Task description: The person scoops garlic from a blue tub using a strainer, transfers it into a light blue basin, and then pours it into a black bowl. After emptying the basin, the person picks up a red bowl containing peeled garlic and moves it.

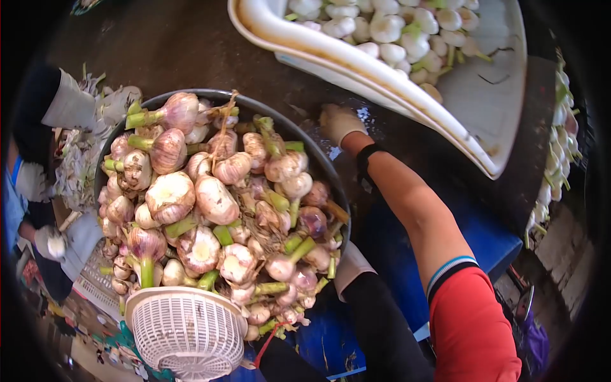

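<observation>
1 view only, from a head-worn camera looking steeply down and forward, fisheye with dark rounded corners. It sits close above a round basin (pixel 331 181) heaped with garlic (pixel 216 204), which fills the left centre of frame. The right hand (pixel 338 122) lies beyond the basin at mid-frame, its arm running in from lower right. A white tub (pixel 356 70) crosses the upper edge. No second view exists to overlap with it.

No readable text anywhere, tbh. No labels, brands, numbers or signs on dark basin (pixel 331 169) of garlic, white tub (pixel 356 60), white plastic basket (pixel 184 331) or red sleeve (pixel 471 325). Clutter at lower left too blurry to read.
</observation>
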Demonstrator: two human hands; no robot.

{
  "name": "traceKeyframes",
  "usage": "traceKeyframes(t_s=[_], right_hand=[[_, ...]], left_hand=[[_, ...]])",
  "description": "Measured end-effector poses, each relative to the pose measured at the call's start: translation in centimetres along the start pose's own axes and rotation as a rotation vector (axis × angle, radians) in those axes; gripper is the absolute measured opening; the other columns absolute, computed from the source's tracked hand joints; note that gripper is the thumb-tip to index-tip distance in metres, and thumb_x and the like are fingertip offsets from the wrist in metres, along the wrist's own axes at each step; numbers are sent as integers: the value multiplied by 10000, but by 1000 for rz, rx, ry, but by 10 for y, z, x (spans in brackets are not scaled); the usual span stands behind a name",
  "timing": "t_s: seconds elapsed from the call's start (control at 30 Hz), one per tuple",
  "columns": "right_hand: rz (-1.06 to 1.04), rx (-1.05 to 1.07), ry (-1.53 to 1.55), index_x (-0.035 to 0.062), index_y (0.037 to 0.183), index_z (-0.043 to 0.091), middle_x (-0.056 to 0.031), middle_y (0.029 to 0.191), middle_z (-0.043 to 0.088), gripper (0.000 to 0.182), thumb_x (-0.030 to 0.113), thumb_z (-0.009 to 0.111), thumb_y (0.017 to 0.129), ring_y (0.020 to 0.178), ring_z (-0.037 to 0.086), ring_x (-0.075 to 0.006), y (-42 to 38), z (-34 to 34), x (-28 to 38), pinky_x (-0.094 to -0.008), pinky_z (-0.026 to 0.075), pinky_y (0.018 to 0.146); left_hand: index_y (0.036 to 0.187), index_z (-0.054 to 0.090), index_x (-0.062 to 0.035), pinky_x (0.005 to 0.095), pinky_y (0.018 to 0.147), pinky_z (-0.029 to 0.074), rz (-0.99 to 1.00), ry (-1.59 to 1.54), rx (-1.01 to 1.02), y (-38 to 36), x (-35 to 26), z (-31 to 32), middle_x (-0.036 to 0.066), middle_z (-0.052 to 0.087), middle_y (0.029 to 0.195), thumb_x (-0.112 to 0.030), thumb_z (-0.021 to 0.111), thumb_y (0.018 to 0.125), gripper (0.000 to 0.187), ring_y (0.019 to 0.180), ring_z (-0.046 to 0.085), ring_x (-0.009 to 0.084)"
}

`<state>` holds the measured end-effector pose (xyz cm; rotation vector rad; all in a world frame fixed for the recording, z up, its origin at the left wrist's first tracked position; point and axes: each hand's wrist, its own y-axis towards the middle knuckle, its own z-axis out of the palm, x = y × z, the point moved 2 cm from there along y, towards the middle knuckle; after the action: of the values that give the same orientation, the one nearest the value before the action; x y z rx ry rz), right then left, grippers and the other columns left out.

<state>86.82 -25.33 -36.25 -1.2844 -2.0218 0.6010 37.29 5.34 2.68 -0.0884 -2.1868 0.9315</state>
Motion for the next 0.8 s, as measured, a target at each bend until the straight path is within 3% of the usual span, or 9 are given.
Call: traceKeyframes(t_s=[0.27, 0.3, 0.33, 0.37, 0.4, 0.53, 0.67, 0.73, 0.8], right_hand=[[27, -108, 202, 72, 1241, 515, -218, 1021, 657, 544, 311, 687, 784, 987, 624, -383, -71, -46, -2, -427, 490, 878], [-12, -146, 295, 56, 1231, 511, -208, 1014, 658, 554, 310, 698, 775, 980, 624, -378, -91, -57, -4, -422, 491, 880], [-66, -211, 288, 44, 1238, 503, -197, 1062, 644, 562, 296, 720, 786, 999, 627, -340, -114, -68, -9, -403, 494, 874], [-57, -240, 345, 34, 1262, 483, -186, 1116, 623, 592, 270, 742, 785, 1023, 621, -293, -136, -81, -8, -372, 493, 878], [-12, -211, 363, 22, 1277, 464, -160, 1136, 613, 611, 263, 745, 790, 1035, 611, -244, -163, -101, 3, -334, 486, 897], [8, -195, 491, 10, 1270, 472, -122, 1152, 594, 610, 180, 763, 762, 1085, 581, -199, -244, -137, 35, -307, 464, 943], [-168, -139, 515, 4, 1262, 478, -124, 1163, 592, 594, 149, 753, 756, 1089, 581, -204, -288, -170, 102, -310, 458, 950], [-307, -111, 508, 1, 1259, 482, -126, 1167, 590, 579, 105, 739, 750, 1092, 579, -208, -301, -177, 138, -314, 450, 962], [-401, -68, 503, -1, 1259, 482, -131, 1170, 588, 583, 92, 738, 745, 1094, 578, -212, -311, -180, 178, -313, 449, 963]], left_hand=[[1358, 390, 22, 454, 841, 474, 202, 63, -61, -2, 107, 47, 294, 555, 1183, -360, 541, 939, 587, 1008, 593, 377], [1388, 356, 5, 470, 759, 512, 1, -332, 39, -12, 81, 37, 287, 559, 1187, -350, 559, 929, 615, 928, 618, 411], [1417, 315, -8, 458, 771, 516, 270, -102, 111, -17, 44, 17, 296, 510, 1254, -356, 586, 911, 671, 953, 617, 390], [1446, 277, -23, 447, 944, 443, 704, -522, -213, -14, 17, 10, 278, 439, 1350, -325, 624, 877, 732, 1161, 528, 360], [1497, 135, -24, 408, 1156, 186, 463, -821, 80, -33, -30, -24, 178, 200, 1540, -109, 623, 678, 957, 1423, 197, 311], [1468, 232, -21, 418, 1142, 220, 975, -815, -237, -49, -51, -56, 183, 280, 1497, -180, 738, 682, 948, 1392, 262, 328], [1438, 286, -35, 402, 1109, 295, 909, -1070, -249, -68, -45, -54, 152, 350, 1457, -124, 718, 771, 800, 1328, 364, 276], [1398, 374, -25, 339, 1002, 399, 907, -802, -539, -95, -45, -63, 136, 422, 1406, -117, 720, 806, 692, 1211, 484, 235], [1344, 451, -30, 406, 940, 452, 845, -1348, -101, -120, -46, -60, 177, 488, 1282, -155, 713, 806, 611, 1071, 564, 337]])
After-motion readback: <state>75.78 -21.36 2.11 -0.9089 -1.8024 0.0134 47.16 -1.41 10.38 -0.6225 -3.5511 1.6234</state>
